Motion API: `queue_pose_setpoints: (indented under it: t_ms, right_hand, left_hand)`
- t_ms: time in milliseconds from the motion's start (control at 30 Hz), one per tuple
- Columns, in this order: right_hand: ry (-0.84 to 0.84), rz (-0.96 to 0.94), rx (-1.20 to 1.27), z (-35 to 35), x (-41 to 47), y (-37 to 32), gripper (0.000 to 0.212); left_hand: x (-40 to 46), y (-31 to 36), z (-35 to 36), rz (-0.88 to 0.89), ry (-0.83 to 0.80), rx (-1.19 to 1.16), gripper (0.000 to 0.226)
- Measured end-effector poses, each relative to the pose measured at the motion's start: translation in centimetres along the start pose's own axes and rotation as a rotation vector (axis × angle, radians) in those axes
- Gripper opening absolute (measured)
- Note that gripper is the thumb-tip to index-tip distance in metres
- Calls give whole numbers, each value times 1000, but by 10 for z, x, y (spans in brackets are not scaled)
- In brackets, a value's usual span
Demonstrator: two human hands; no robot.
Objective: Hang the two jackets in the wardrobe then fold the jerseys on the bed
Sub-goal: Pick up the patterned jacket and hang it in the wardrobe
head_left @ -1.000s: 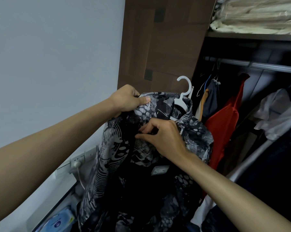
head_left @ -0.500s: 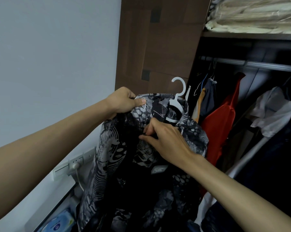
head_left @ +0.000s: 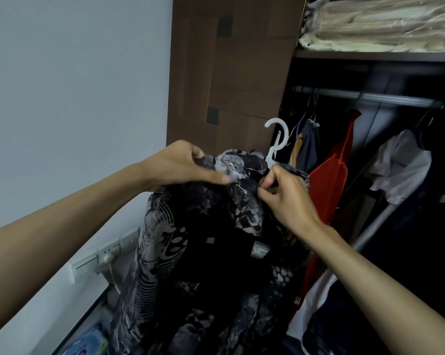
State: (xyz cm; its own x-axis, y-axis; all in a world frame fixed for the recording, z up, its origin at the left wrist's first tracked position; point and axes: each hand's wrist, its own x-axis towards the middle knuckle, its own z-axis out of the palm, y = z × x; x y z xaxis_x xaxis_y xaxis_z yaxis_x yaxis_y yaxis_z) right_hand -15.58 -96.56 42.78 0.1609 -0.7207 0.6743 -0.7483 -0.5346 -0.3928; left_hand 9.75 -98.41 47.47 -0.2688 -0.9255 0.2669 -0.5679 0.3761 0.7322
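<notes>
A black and grey patterned jacket [head_left: 206, 252] hangs in front of me on a white plastic hanger [head_left: 277, 139], whose hook sticks up above the collar. My left hand [head_left: 183, 165] grips the jacket's left shoulder at the top. My right hand [head_left: 285, 196] pinches the collar fabric just below the hanger's neck. The open wardrobe [head_left: 242, 73] is right behind, with its metal rail [head_left: 364, 97] higher and to the right of the hook. The jacket's lower part drops out of view.
On the rail hang dark garments [head_left: 306, 147], a red one [head_left: 329, 185] and a white one [head_left: 400, 162]. Folded pale bedding [head_left: 380, 24] lies on the top shelf. A wall socket with a plug [head_left: 107, 254] sits low on the white wall at left.
My right hand has moved up from the jacket's chest to the collar beside the hanger's neck. My left hand keeps its grip on the shoulder. The jacket sits a little higher on the hanger.
</notes>
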Motion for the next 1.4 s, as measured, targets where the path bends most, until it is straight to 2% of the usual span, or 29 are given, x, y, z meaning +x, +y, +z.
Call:
queue_pose_setpoints:
  t_ms: [67,133,200,300,367,500,700,1100,1400]
  right_hand:
    - [-24,67,169,-2,-3,-6,27]
    - [-68,81,272,-1,-10,-15,30]
    - [-134,65,316,0,-16,-26,32]
    - [-276,54,370,0,-22,-38,31]
    - [-313,24,342,0,-27,-40,29]
    - [-262,-40,242,0,-33,-38,27]
    - [-251,-138,211,2,-34,-33,27]
    - [-362,-122,181,4,-36,-26,29]
    - [-310,-77,225,13,-34,-26,30]
  left_hand:
    - [-2,-3,2,85,59,130,66]
    - [-2,-7,6,127,136,143,67]
    - [1,-9,10,124,178,84,72]
    - [5,-10,16,134,187,74,60]
    - [7,-13,19,128,181,85,57]
    - [9,-18,21,94,215,124,51]
    - [8,-19,25,75,184,89,54]
    - [11,-35,30,61,171,129,58]
    - [12,-36,30,56,153,134,54]
